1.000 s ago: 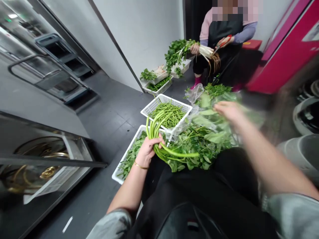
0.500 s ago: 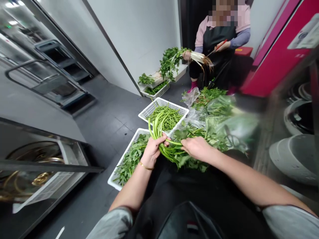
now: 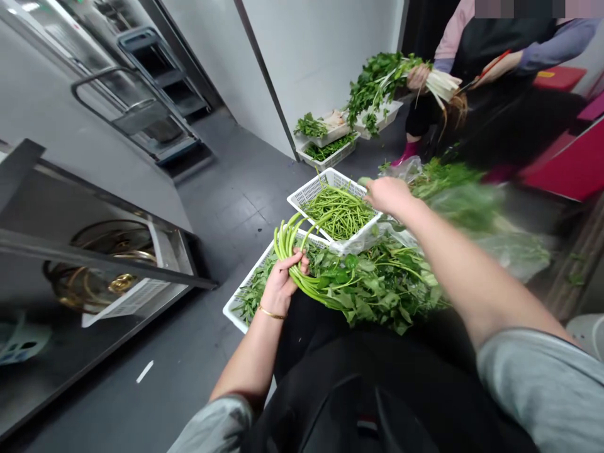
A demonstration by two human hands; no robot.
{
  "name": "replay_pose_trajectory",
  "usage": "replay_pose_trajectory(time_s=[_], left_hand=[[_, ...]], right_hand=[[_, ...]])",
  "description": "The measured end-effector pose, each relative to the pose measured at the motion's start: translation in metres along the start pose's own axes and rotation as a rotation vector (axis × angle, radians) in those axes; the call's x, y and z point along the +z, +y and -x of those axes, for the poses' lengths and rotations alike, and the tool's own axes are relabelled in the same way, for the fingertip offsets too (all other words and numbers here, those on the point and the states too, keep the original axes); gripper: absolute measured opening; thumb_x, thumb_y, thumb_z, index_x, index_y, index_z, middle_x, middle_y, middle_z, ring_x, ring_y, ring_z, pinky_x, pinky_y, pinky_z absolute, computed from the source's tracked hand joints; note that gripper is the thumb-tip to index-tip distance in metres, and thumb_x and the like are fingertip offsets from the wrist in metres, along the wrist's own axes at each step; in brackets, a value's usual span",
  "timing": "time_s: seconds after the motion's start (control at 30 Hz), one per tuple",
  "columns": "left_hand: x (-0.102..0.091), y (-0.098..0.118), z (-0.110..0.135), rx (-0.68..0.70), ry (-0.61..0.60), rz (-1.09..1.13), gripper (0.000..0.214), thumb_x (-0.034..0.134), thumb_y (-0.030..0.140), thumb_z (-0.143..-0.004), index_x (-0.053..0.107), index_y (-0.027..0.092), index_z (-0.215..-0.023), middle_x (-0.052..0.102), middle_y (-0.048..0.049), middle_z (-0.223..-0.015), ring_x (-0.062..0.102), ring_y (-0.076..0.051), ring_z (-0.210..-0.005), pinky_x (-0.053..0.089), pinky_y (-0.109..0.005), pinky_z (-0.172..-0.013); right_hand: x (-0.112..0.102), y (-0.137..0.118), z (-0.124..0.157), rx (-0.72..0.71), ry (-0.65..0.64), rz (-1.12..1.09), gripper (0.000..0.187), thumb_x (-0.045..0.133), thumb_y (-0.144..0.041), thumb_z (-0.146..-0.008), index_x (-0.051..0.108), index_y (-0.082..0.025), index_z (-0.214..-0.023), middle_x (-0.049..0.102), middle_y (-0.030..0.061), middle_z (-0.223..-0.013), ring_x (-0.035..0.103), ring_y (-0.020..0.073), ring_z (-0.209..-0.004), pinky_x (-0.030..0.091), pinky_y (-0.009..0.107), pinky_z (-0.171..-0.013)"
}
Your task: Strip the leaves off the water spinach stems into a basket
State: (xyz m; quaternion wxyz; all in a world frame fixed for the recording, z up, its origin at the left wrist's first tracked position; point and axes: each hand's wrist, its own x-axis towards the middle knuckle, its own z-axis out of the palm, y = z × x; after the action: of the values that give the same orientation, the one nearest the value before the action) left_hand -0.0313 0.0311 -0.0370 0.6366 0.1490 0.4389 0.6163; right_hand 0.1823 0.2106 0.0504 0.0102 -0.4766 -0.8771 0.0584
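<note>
My left hand (image 3: pixel 282 284) is closed round a bundle of long green stems (image 3: pixel 302 264) that bend up toward the far basket. Its leafy ends (image 3: pixel 382 289) spread over my lap. My right hand (image 3: pixel 387 194) reaches out over the right edge of the far white basket (image 3: pixel 307 188), which holds thin green stems (image 3: pixel 337 212). Its fingers look curled, and a small green piece seems to show at their tips; motion blur hides the grip. A nearer white basket (image 3: pixel 234 309) with loose leaves lies on the floor under my left hand.
Another person (image 3: pixel 500 69) sits opposite, holding a bunch of leafy greens with white roots (image 3: pixel 391 82) and red scissors. More baskets (image 3: pixel 330 148) stand by the white wall. Steel kitchen equipment (image 3: pixel 94 251) lines the left. Bagged greens (image 3: pixel 462 201) lie to the right.
My right hand left the bundle and moved forward to over the far basket. My left hand kept hold of the stems. The view shifted left and down.
</note>
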Motion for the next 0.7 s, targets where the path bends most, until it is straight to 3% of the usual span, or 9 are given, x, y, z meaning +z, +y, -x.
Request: replay_pose_trajectory(time_s=[0.07,0.13,0.17,0.27,0.33,0.47,0.57,0.63,0.7], left_hand=[[0.004,-0.002,-0.003,0.018,-0.019,0.001,0.013,0.067,0.011,-0.067,0.059,0.013,-0.077,0.063,-0.0012,-0.061,0.057,-0.009,-0.047,0.049,-0.018,-0.048],[0.011,-0.005,-0.007,0.014,-0.053,0.005,0.012,0.066,0.012,-0.068,0.059,0.014,-0.077,0.065,-0.0025,-0.065,0.061,-0.011,-0.054,0.052,-0.022,-0.054],[0.016,-0.007,-0.009,0.007,-0.070,0.020,0.010,0.066,0.012,-0.068,0.059,0.014,-0.076,0.066,-0.0031,-0.068,0.063,-0.012,-0.058,0.053,-0.024,-0.058],[0.031,-0.015,-0.012,-0.011,-0.106,0.087,0.008,0.064,0.014,-0.070,0.060,0.015,-0.076,0.068,-0.0037,-0.077,0.065,-0.015,-0.071,0.055,-0.030,-0.071],[0.038,-0.021,-0.011,-0.051,-0.119,0.057,0.010,0.067,0.015,-0.069,0.062,0.014,-0.077,0.068,-0.0041,-0.077,0.065,-0.015,-0.071,0.055,-0.030,-0.071],[0.050,-0.034,-0.005,-0.119,-0.175,-0.126,0.020,0.075,0.023,-0.065,0.061,0.010,-0.070,0.062,-0.0027,-0.061,0.056,-0.010,-0.048,0.049,-0.023,-0.049],[0.060,-0.039,0.004,-0.109,-0.255,-0.175,0.023,0.078,0.023,-0.063,0.059,0.010,-0.066,0.056,0.0010,-0.054,0.048,-0.006,-0.041,0.044,-0.019,-0.043],[0.067,-0.036,0.010,-0.067,-0.259,-0.213,0.023,0.079,0.021,-0.061,0.060,0.010,-0.068,0.056,0.0011,-0.055,0.048,-0.005,-0.041,0.044,-0.018,-0.043],[0.071,-0.030,0.015,0.000,-0.234,-0.266,0.023,0.079,0.022,-0.061,0.061,0.010,-0.068,0.058,0.0002,-0.056,0.050,-0.006,-0.042,0.045,-0.018,-0.043]], right_hand=[[0.011,-0.018,0.029,-0.138,-0.088,-0.065,0.030,0.047,-0.030,-0.090,0.065,-0.012,-0.104,0.068,0.0158,-0.090,0.064,0.0257,-0.078,0.049,0.040,-0.068],[0.034,-0.036,0.071,-0.241,-0.198,-0.102,0.029,0.056,-0.040,-0.084,0.067,-0.018,-0.100,0.070,0.0083,-0.079,0.064,0.0202,-0.069,0.048,0.030,-0.060],[0.048,-0.042,0.091,-0.263,-0.238,-0.094,0.029,0.063,-0.041,-0.079,0.068,-0.017,-0.095,0.070,0.0095,-0.076,0.064,0.0218,-0.069,0.047,0.029,-0.058],[0.077,-0.046,0.136,-0.305,-0.260,-0.081,0.021,0.053,-0.031,-0.087,0.067,-0.017,-0.086,0.071,0.0104,-0.080,0.065,0.0200,-0.071,0.041,0.025,-0.057],[0.078,-0.032,0.154,-0.269,-0.179,-0.140,0.027,0.044,-0.031,-0.092,0.066,-0.019,-0.082,0.071,0.0071,-0.079,0.064,0.0174,-0.069,0.039,0.024,-0.057],[0.060,0.006,0.179,-0.142,0.021,-0.268,0.031,0.043,-0.039,-0.092,0.067,-0.021,-0.083,0.071,0.0035,-0.080,0.064,0.0166,-0.071,0.040,0.024,-0.062],[0.059,0.029,0.192,-0.068,-0.007,-0.310,0.026,0.048,-0.037,-0.088,0.069,-0.023,-0.091,0.072,0.0041,-0.088,0.065,0.0188,-0.074,0.043,0.027,-0.065],[0.061,0.046,0.203,0.042,-0.034,-0.372,0.027,0.052,-0.037,-0.085,0.069,-0.024,-0.101,0.073,0.0038,-0.093,0.065,0.0193,-0.070,0.046,0.029,-0.065],[0.054,0.065,0.219,0.236,0.087,-0.441,0.032,0.052,-0.039,-0.084,0.066,-0.025,-0.108,0.072,0.0039,-0.098,0.065,0.0198,-0.068,0.048,0.031,-0.065]])
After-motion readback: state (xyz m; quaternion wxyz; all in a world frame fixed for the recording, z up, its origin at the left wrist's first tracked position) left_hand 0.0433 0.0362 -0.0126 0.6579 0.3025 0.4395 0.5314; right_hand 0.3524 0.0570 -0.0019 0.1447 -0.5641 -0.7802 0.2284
